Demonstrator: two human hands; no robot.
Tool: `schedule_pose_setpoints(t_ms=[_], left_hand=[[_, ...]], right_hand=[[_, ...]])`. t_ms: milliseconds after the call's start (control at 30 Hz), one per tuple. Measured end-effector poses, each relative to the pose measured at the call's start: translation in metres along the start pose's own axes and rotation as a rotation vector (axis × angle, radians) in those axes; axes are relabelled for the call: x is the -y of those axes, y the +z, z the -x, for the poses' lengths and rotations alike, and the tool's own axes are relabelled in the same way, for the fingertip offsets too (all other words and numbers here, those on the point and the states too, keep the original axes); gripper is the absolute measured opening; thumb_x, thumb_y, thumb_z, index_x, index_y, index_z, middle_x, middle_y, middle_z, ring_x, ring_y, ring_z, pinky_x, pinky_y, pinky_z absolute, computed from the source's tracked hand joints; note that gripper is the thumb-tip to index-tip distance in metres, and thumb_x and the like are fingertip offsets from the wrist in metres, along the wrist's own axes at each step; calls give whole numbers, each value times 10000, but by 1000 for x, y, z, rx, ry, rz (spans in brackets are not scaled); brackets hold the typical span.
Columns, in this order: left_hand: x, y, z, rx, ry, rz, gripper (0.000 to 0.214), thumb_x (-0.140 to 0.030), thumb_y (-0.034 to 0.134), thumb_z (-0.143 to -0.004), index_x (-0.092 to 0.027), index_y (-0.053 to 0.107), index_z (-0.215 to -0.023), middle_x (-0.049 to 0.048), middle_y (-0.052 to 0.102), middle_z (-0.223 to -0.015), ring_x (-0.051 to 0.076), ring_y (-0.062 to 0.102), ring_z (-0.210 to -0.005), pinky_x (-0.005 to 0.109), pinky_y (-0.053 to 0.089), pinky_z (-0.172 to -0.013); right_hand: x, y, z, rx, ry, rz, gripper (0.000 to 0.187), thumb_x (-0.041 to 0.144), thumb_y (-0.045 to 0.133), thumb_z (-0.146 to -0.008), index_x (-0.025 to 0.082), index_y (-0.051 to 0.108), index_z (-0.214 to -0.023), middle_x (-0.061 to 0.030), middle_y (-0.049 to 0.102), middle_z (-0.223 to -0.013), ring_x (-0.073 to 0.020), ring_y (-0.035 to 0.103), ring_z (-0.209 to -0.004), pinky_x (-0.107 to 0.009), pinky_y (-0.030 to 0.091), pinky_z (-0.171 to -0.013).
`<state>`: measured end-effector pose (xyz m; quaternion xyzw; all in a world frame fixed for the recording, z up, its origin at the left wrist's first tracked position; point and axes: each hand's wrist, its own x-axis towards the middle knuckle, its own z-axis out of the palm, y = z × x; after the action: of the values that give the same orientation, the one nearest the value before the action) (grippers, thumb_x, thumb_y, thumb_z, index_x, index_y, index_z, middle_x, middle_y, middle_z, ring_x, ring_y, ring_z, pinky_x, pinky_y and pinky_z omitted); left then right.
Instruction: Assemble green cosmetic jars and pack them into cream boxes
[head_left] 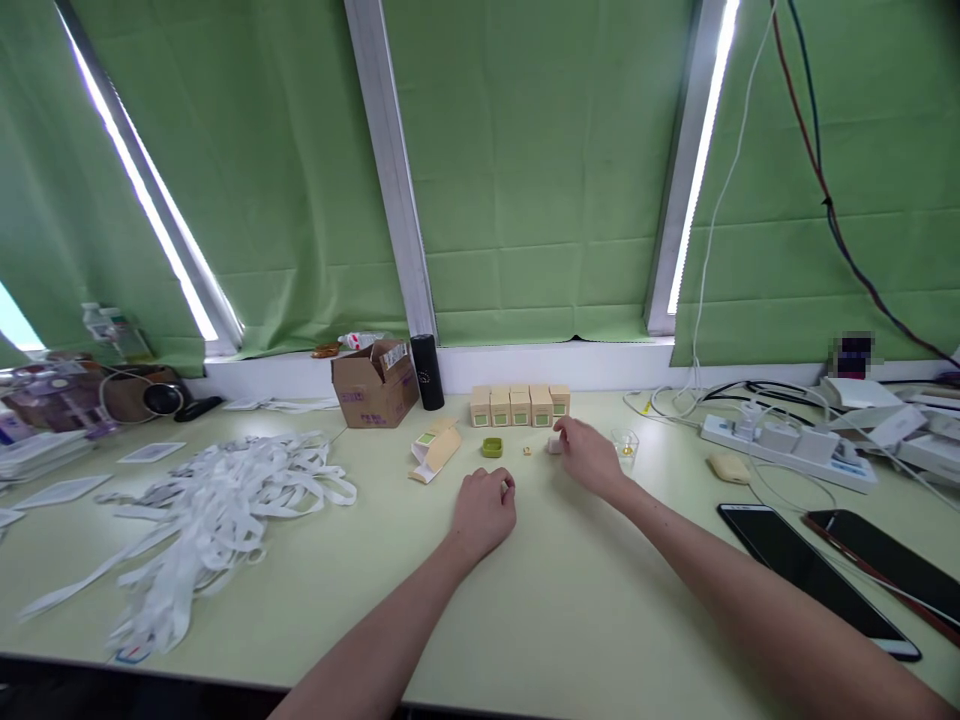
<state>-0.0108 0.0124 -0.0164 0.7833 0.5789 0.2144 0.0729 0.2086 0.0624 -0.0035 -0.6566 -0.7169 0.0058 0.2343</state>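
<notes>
My right hand (pixel 590 455) reaches to the middle of the table with its fingers pinched together at a small white object (pixel 554 446), whose kind I cannot make out. My left hand (pixel 486 508) rests nearer to me, fingers curled in; whatever may be inside is hidden. Just beyond it sit a small green open-topped tray (pixel 492 447) and a tiny gold-coloured piece (pixel 527 451). A beige carton (pixel 435 449) with an open flap lies to the left. Behind stand several small beige boxes (pixel 520 407) in a row. Right of my right hand is a clear container (pixel 625 445).
White straps (pixel 217 520) lie heaped on the left. A brown cardboard box (pixel 375 385) and a black cylinder (pixel 427 372) stand at the back. On the right are a power strip (pixel 787 453), cables, a beige oval object (pixel 728 468) and two phones, the nearer one (pixel 814 575) beside my right forearm.
</notes>
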Motion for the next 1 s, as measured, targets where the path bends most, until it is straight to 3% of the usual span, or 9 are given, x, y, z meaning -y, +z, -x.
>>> schedule_pose_setpoints(t_ms=[67, 200, 333, 467, 533, 633, 767, 933, 1000], left_hand=[[2, -1, -2, -10, -20, 12, 196, -150, 524, -921, -210, 705, -967, 67, 708, -793, 271, 639, -994, 368, 441, -853], [9, -4, -11, -101, -57, 53, 229, -144, 506, -930, -197, 678, -1072, 90, 724, -890, 291, 596, -1087, 388, 435, -911], [19, -10, -26, -171, -121, 18, 329, -142, 521, -911, -203, 610, -1222, 109, 720, -1116, 313, 511, -1222, 421, 392, -1002], [32, -11, -48, -94, -207, -22, 556, -197, 590, -885, -197, 476, -1429, 149, 619, -1380, 340, 428, -1365, 434, 354, -1076], [40, -9, -60, -47, -208, -11, 640, -257, 630, -872, -186, 434, -1478, 163, 603, -1406, 342, 446, -1363, 421, 366, -1078], [47, -5, -74, -5, -195, -5, 669, -303, 676, -844, -202, 454, -1467, 162, 554, -1483, 358, 412, -1412, 438, 350, -1110], [50, -1, -80, 9, -148, 9, 468, -305, 675, -855, -244, 587, -1311, 105, 593, -1451, 330, 416, -1419, 438, 348, -1128], [38, -7, -63, -71, -45, 18, 387, -248, 672, -868, -245, 604, -1249, 81, 603, -1408, 273, 439, -1403, 405, 331, -1160], [28, -14, -51, -116, 67, 26, 379, -197, 658, -873, -246, 602, -1245, 77, 627, -1374, 267, 473, -1370, 412, 332, -1160]], right_hand=[[5, 3, 25, 57, -35, -69, 305, 136, 461, -958, 266, 567, -1212, -60, 730, -1154, -241, 659, -982, -307, 361, -670], [2, 13, 58, 125, -67, -204, 284, 126, 485, -949, 257, 564, -1188, -58, 733, -1072, -242, 664, -963, -288, 353, -669], [-6, 22, 64, 122, -44, -314, 243, 84, 484, -924, 226, 593, -1088, -35, 716, -906, -213, 660, -885, -279, 392, -708], [-6, 23, 61, 91, -50, -341, 228, 89, 487, -931, 218, 604, -1078, -39, 720, -905, -210, 658, -878, -279, 402, -718], [-5, 22, 62, 96, -54, -339, 228, 93, 487, -934, 218, 606, -1083, -40, 721, -908, -211, 659, -876, -280, 403, -715], [-5, 20, 64, 104, -55, -336, 239, 102, 474, -944, 220, 600, -1109, -39, 718, -911, -208, 656, -866, -280, 407, -712], [-5, 20, 64, 94, -62, -326, 259, 111, 480, -943, 232, 595, -1141, -35, 716, -932, -209, 655, -886, -281, 412, -723], [-4, 20, 65, 79, -62, -311, 286, 120, 476, -946, 234, 591, -1181, -40, 720, -965, -211, 661, -888, -283, 422, -714], [-3, 20, 66, 57, -72, -297, 283, 131, 484, -946, 242, 595, -1181, -40, 721, -993, -212, 666, -889, -290, 431, -713]])
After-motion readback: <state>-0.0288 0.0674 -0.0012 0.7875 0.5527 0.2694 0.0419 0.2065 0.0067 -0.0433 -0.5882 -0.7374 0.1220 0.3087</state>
